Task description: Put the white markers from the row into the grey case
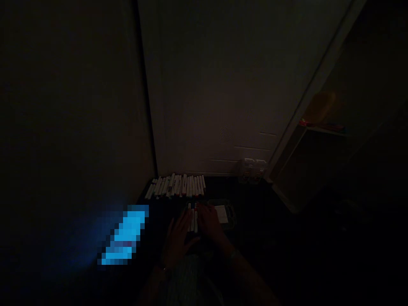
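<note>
The scene is very dark. Several white markers [191, 223] stand side by side in a low clear case, between my two hands. My left hand [178, 238] lies along their left side, fingers stretched out and the thumb apart. On the other side, my right hand [208, 219] has its fingers bent together over the top end of a marker with a red tip [196, 208]; the exact grip is hard to see. Right of it, the clear case [234, 216] holds a white card [222, 214].
Behind my hands, a row of white markers [180, 185] lies along the wall. A blurred-out blue glowing screen [126, 236] is at the left. Two clear containers [253, 171] stand at the back right. Farther right, a shelf [328, 131] bears a yellowish object [320, 106].
</note>
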Tool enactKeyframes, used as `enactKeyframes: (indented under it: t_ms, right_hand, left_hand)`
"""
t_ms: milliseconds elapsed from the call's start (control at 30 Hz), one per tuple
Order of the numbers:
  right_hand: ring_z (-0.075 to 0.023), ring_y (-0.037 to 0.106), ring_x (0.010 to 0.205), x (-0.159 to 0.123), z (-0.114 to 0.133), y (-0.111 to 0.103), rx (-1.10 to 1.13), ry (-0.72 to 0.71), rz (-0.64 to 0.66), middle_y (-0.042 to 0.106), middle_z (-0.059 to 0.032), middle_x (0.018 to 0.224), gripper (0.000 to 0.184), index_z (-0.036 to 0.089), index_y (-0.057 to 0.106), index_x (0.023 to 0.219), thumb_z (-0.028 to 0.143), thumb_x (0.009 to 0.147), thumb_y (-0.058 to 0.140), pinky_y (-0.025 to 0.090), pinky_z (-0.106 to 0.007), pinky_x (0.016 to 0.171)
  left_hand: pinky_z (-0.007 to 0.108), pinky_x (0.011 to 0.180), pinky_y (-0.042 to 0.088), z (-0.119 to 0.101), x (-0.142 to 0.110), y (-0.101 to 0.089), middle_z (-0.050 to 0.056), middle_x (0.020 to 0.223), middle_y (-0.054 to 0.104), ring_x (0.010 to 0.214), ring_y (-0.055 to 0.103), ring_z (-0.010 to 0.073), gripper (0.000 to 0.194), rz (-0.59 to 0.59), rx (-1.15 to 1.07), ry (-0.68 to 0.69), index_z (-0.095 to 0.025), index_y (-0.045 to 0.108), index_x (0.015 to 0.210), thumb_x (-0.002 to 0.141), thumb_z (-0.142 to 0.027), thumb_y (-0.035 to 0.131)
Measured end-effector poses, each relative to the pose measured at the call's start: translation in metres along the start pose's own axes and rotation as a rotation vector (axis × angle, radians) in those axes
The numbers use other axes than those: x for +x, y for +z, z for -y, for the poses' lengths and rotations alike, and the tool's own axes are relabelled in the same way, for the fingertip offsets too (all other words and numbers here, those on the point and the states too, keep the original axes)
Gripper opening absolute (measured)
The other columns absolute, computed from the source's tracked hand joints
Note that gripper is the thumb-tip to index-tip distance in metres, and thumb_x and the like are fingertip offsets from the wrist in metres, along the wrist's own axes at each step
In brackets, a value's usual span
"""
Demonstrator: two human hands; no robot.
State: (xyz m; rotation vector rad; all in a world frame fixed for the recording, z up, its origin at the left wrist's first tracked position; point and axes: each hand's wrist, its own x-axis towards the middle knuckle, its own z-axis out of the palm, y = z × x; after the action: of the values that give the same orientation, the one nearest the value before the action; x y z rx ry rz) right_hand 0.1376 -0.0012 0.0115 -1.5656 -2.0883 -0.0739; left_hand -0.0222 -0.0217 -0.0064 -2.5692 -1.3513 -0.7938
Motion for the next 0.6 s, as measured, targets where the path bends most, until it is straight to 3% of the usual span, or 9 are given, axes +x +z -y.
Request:
enactKeyframes:
  t_ms: [100,267,433,600]
  right_hand:
    - [-0.0200,0.045,0.108,0.001,-0.004,0.006,-0.006,-0.002,-0.003,0.052,-0.0072,0.120,0.051,0.019,0.034,0.133,0.018,0.083,0.042,0.030,-0.037,0.095]
    - [-0.0173,0.047,0.107,0.008,-0.020,0.008,0.038,-0.084,-0.008,0.052,-0.0101,0.121,0.043,0.012,0.037,0.131,0.018,0.089,0.032,0.034,-0.033,0.093]
    - [-0.0174,0.043,0.114,0.006,-0.041,-0.014,0.006,-0.054,-0.059,0.049,-0.0057,0.126,0.038,0.019,0.045,0.125,0.023,0.090,0.031,0.032,-0.035,0.096]
    - [-0.0185,0.041,0.115,-0.019,-0.060,-0.037,-0.069,0.078,-0.143,0.048,-0.0049,0.126,0.040,0.022,0.044,0.126,0.022,0.088,0.036,0.028,-0.038,0.099]
  left_hand:
    - [0.048,0.106,0.013,0.005,0.010,0.001,0.009,0.143,0.024,0.132,0.017,0.0268,0.081,-0.003,0.027,0.025,-0.019,0.018,0.138,0.074,-0.063,0.042]
    - [0.043,0.104,0.019,0.014,0.016,0.011,0.005,0.139,0.033,0.130,0.025,0.0239,0.071,0.008,0.014,0.105,-0.025,0.024,0.136,0.077,-0.061,0.038]
    - [0.041,0.102,0.025,0.015,0.014,0.014,0.005,0.139,0.033,0.129,0.026,0.0234,0.070,0.042,-0.029,0.091,-0.025,0.021,0.137,0.078,-0.059,0.039]
    - [0.042,0.101,0.026,0.015,0.015,0.013,0.005,0.140,0.032,0.129,0.027,0.0234,0.071,0.052,-0.061,0.082,-0.026,0.020,0.137,0.078,-0.059,0.041]
